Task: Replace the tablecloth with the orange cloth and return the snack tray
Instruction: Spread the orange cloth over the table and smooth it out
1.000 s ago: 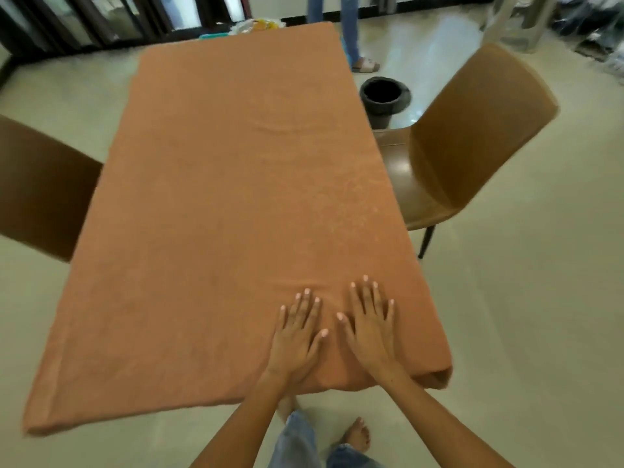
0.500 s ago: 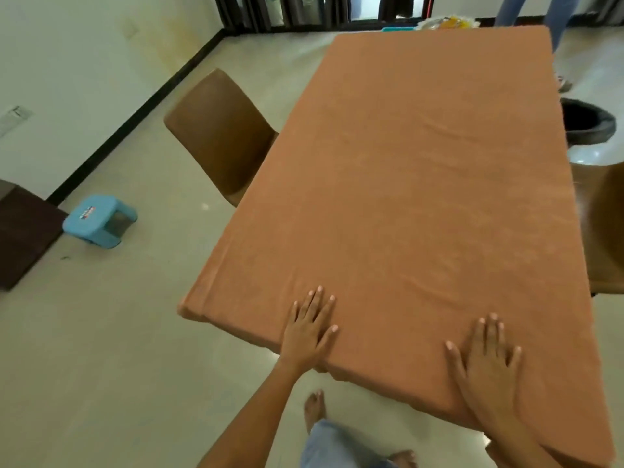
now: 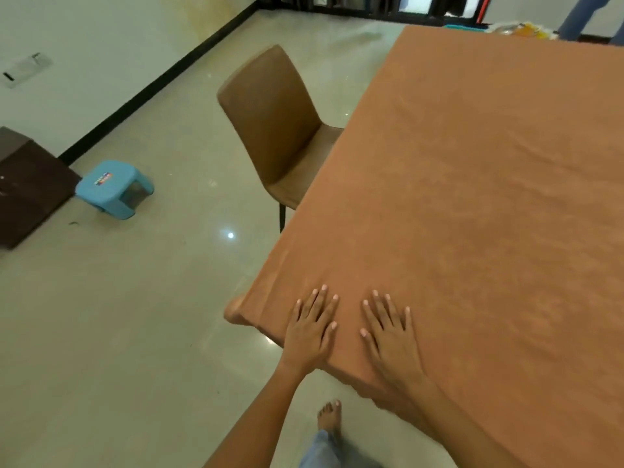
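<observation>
orange cloth hides the whole tabletop and runs off frame right and bottom. Snack tray at the far end only partly visible, contents too blurred to tell. Chair seat partly hidden under the cloth edge. Second person's legs cut off at top.

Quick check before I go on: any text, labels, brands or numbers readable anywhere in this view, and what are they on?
No text in this view can be read.
Blue stool: a small multicoloured sticker on its top, too small and blurred to read.
Snack packets beyond the far end of the table: printing too blurred to read.
Orange cloth and brown chair: no markings show.
</observation>
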